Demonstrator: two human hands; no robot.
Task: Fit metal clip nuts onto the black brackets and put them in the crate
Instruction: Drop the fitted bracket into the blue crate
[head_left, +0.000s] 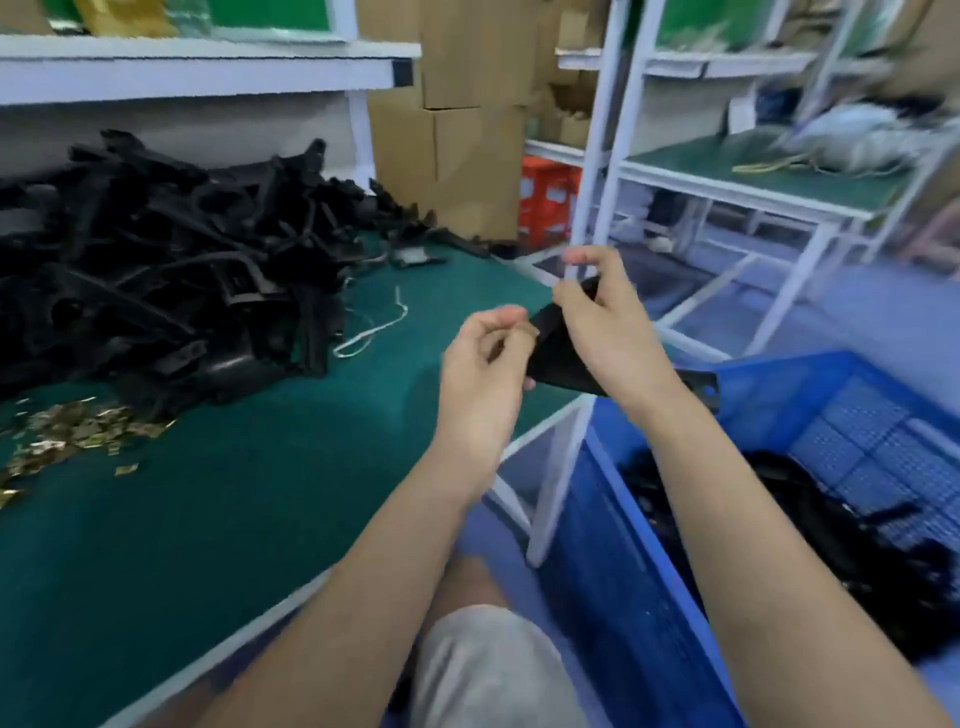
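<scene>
Holding a black bracket (557, 353) at centre, the right hand (608, 332) grips its upper end to steady it. The left hand (488, 364) pinches its edge, probably seating a clip nut, though blur hides it. The blue crate (779, 395) waits at 4 o'clock. On the green surface (260, 509), loose brackets (156, 260) pile at 10 o'clock and brass clip nuts (72, 431) at 8. White racks (727, 202) and cartons (457, 130) stand around 1.

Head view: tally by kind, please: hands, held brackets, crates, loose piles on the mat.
hands: 2 (left hand, right hand)
held bracket: 1
blue crate: 1
bracket pile: 1
clip nut pile: 1
Total: 6
Pieces within the piles and the crate are too many to count.
</scene>
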